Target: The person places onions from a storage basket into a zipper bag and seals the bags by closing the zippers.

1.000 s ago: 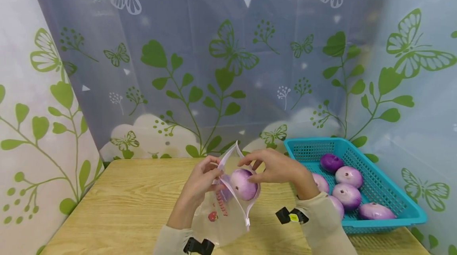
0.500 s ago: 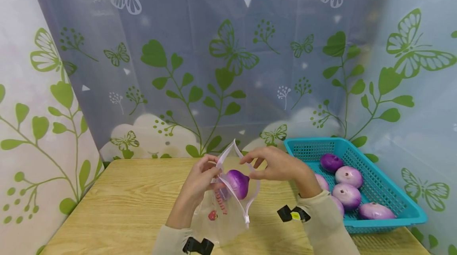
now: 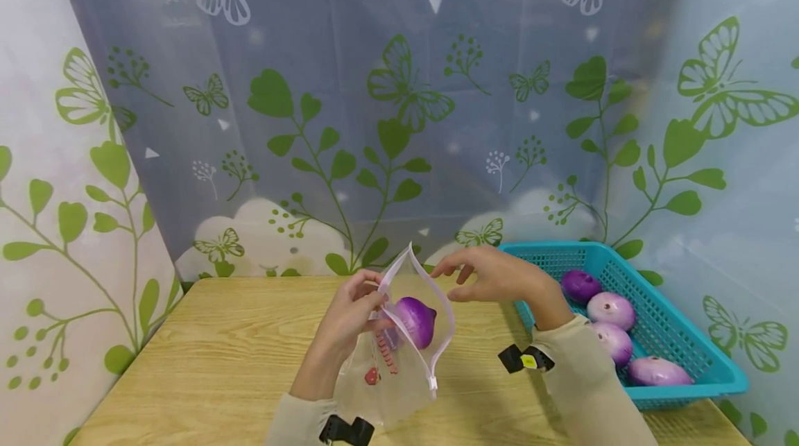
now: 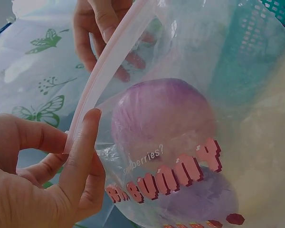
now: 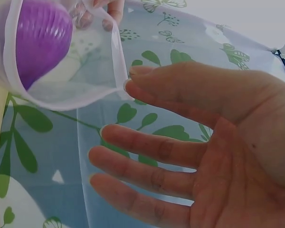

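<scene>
The left hand [image 3: 349, 311] pinches one edge of a clear zip bag [image 3: 399, 397] between thumb and fingers, so its grip is narrow and holding the bag. The bag's mouth gapes toward the right, with a white slider [image 3: 433, 383] at the lower end of its pale rim. Inside lies a purple onion [image 3: 417, 322], just within the mouth; the left wrist view shows a second purple round thing [image 4: 199, 194] below it, behind the red lettering [image 4: 166, 175]. The right hand [image 3: 502, 279] is just beside the mouth, its grip wide, thumb and fingers apart; whether a fingertip touches the rim, I cannot tell. On the right of the wooden worktop [image 3: 237, 342] stands a turquoise basket [image 3: 677, 324], partly hidden by the right arm, with one darker onion [image 3: 580, 286] and three paler onions [image 3: 612, 311] visible in it. A leaf-and-butterfly backdrop [image 3: 312, 37] hangs behind.
</scene>
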Demonstrator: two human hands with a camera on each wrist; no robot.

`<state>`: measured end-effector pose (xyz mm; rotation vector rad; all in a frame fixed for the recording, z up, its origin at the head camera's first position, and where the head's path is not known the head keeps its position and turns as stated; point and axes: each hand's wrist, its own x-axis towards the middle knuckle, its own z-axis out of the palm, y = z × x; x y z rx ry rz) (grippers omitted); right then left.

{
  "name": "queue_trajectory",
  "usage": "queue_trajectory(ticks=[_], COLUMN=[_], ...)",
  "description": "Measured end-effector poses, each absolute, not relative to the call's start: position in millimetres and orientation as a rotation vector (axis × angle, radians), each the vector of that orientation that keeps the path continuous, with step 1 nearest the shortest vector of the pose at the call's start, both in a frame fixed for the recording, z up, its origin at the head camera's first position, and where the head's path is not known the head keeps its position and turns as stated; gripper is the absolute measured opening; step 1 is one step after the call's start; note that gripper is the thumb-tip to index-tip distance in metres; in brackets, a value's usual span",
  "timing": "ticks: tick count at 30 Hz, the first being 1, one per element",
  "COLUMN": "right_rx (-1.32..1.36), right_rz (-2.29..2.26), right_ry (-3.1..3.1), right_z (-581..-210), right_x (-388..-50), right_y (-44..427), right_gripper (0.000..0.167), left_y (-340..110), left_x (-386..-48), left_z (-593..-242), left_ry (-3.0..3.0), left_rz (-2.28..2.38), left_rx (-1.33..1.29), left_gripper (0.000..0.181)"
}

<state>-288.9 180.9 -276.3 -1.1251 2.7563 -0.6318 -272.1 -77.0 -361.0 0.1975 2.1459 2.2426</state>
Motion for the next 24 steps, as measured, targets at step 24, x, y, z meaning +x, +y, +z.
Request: queue_trajectory(ticks=[24], right_rx=[-0.908], right_rz=[-0.715], right_ry=[2.72], right_z=[-266.3], right_x=[-313.8], right_y=[225.1], right_gripper=[0.037], left_y=[-89.8], left_x=[-264.1], left_z=[-343.6], left_ry=[2.144], left_rz=[2.31], left_rx=[0.189], left_gripper=[0.021])
